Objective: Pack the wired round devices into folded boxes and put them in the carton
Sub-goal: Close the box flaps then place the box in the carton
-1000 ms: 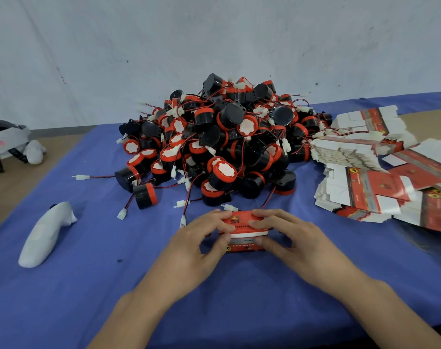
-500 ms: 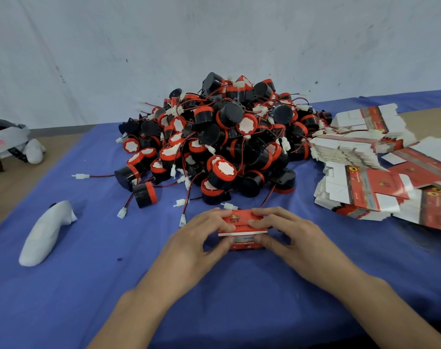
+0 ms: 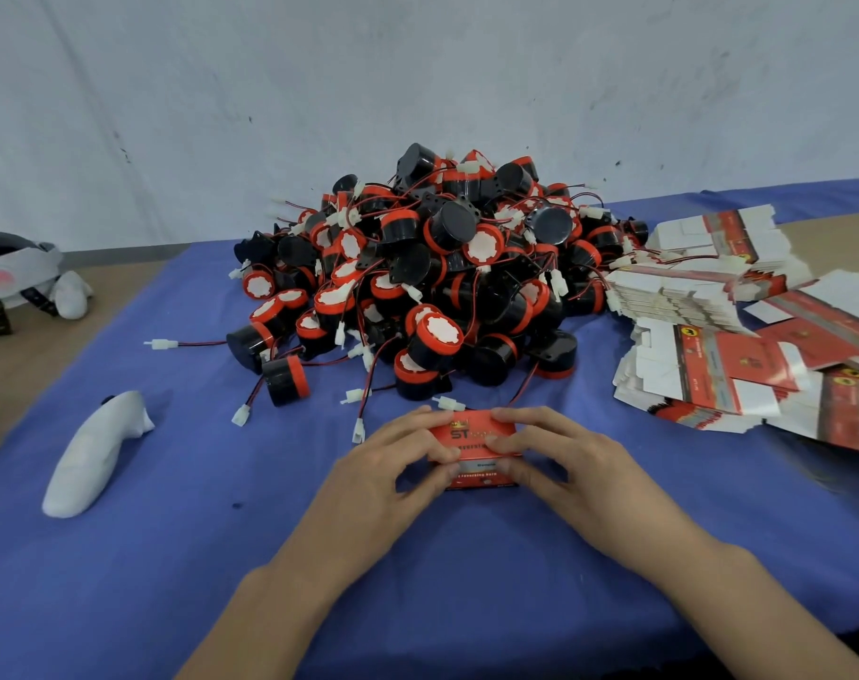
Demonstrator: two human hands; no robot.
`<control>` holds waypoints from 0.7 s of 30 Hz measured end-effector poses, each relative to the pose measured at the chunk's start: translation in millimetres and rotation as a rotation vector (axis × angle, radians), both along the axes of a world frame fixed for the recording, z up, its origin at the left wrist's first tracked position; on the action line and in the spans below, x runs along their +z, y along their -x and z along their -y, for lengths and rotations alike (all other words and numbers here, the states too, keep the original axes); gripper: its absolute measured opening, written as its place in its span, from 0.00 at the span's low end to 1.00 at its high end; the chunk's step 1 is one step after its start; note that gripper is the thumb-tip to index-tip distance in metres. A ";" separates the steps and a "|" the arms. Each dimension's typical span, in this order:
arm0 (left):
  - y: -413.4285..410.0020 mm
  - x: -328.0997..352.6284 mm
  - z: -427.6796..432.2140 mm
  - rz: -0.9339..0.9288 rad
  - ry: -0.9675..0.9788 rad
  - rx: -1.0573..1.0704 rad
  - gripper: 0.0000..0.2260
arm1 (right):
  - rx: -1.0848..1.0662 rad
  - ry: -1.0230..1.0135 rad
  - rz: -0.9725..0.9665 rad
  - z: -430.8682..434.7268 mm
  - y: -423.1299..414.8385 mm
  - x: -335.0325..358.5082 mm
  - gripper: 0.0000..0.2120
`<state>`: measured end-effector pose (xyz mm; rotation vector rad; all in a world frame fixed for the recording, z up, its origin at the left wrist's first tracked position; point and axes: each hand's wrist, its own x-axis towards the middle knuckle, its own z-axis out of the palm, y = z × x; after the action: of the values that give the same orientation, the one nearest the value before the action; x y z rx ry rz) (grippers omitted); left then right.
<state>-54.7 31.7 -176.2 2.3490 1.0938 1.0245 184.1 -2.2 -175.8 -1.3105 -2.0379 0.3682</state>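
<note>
Both forearms come in low over the blue cloth (image 3: 467, 591), and the hands meet in the middle. The left hand (image 3: 388, 466) and the right hand (image 3: 575, 463) have the red box (image 3: 476, 436) clamped between them. On each side the fingers curl over the top and far edge, and the thumbs press the near face, almost tip to tip. The box is folded up and sits on the cloth between the palms, with its printed top facing up. I cannot tell what is inside it.

Just off the left hand's knuckles, a white plug (image 3: 359, 430) lies on the cloth at the end of a red and black wire. A little beyond it and further left, a lone device (image 3: 286, 380) lies on its side, black with an orange band, just beside the main heap.

Straight past the fingertips of both hands rises the pile of round devices (image 3: 442, 287). It is a tangle of black cans, orange rims, white faces and thin wires, with its nearest units close to the box's far edge.

Out past the right hand, the flat boxes (image 3: 712, 370) lie in loose, fanned stacks, red and white, and they touch the pile's right flank. Well out from the left hand, a white controller (image 3: 93, 454) rests alone on the cloth. Further left and back, a headset (image 3: 15, 267) lies off the cloth on bare brown surface.

Behind everything stands a pale, scuffed wall (image 3: 417, 81).
</note>
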 end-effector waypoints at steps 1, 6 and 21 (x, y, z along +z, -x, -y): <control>0.4 -0.8 0.1 0.006 -0.003 0.000 0.14 | 0.001 0.003 -0.009 0.3 0.4 -0.6 0.18; 0.4 -3.2 -0.7 0.011 -0.026 -0.004 0.13 | 0.001 0.016 -0.041 -0.2 0.7 -1.8 0.15; -11.5 -0.7 -0.7 0.028 0.044 -0.027 0.07 | 0.042 0.126 -0.112 -7.9 -0.1 -1.9 0.07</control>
<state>-43.2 32.3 -176.8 2.3017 1.0604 1.0100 184.2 5.7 -177.7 -1.2928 -1.9782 0.5844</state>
